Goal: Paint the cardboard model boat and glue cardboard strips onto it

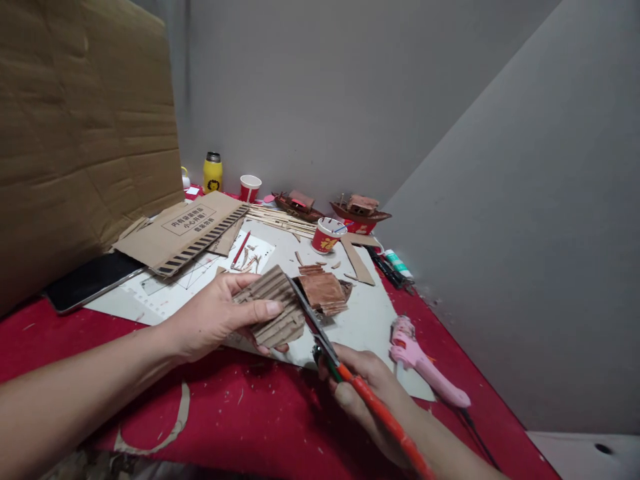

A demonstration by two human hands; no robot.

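Observation:
My left hand [227, 313] pinches a corrugated cardboard piece [277, 308], thumb on top and fingers underneath, above the near edge of the white board [295, 250]. Scissors [325, 343] with orange-red handles are in my right hand [367, 393], their blades pointing up and left along the right edge of the cardboard piece. Whether the blades touch it is hard to tell. Just beyond the blades, a brown-painted cardboard piece [323, 291] rests on the board.
A pink glue gun [425, 367] lies at the right, its cord trailing forward. Behind are a red paper cup [329, 237], two model boats [360, 212], wooden sticks [280, 219] and a yellow bottle [213, 173]. Flat cardboard [193, 227] and a black phone [93, 277] lie left.

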